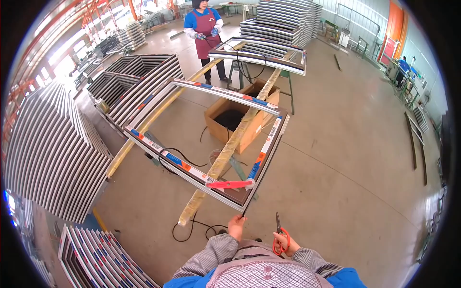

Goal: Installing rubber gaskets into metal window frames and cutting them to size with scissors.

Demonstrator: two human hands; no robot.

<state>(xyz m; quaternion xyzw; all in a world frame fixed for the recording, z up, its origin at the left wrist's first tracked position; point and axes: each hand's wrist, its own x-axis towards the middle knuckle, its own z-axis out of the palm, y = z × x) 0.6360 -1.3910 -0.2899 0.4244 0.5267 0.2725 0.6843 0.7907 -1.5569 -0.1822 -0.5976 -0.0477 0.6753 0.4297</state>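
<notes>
My left hand is closed in a pinch on the end of a thin black strip at the near corner of a window frame. My right hand grips red-handled scissors, their dark blades pointing up and away from me. The scissors are apart from the strip, to its right. A red hand tool with a pale wheel at each end lies across the frame's near corner. The frame is silvery with printed blue, orange and white film, and rests on two padded rails.
A padded rail juts toward me. Black strip loops lie on the floor. An open cardboard box stands under the rails. Stacked frames fill the left. A co-worker stands behind a second frame, holding black strip.
</notes>
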